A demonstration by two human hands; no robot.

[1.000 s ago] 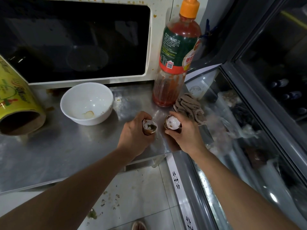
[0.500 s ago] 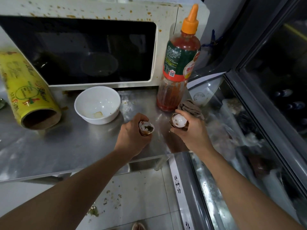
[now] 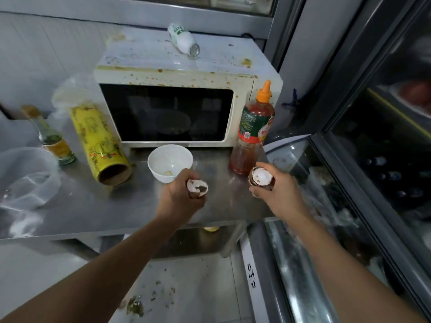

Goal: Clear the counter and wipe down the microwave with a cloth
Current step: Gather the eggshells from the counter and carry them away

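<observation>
A stained white microwave (image 3: pixel 242 99) stands at the back of the steel counter (image 3: pixel 93 206). My left hand (image 3: pixel 179 197) grips a broken eggshell half (image 3: pixel 198 186) above the counter's front. My right hand (image 3: pixel 277 192) holds another eggshell half (image 3: pixel 261 176) raised over the counter's right end. A white bowl (image 3: pixel 170 162) sits in front of the microwave door. A red sauce bottle (image 3: pixel 254 129) with an orange cap stands at the microwave's right corner. The cloth is hidden from view.
A yellow roll of cling film (image 3: pixel 100 145) lies left of the bowl, beside a small glass bottle (image 3: pixel 53 141) and a clear plastic tub (image 3: pixel 25 178). A white bottle (image 3: pixel 184 40) lies on the microwave. A glass-topped freezer (image 3: pixel 326 229) stands right. Debris (image 3: pixel 135 306) litters the floor.
Both hands have lifted off the counter with the eggshell halves and moved apart. My view has pulled back and up, bringing the microwave top and the counter's left side into sight.
</observation>
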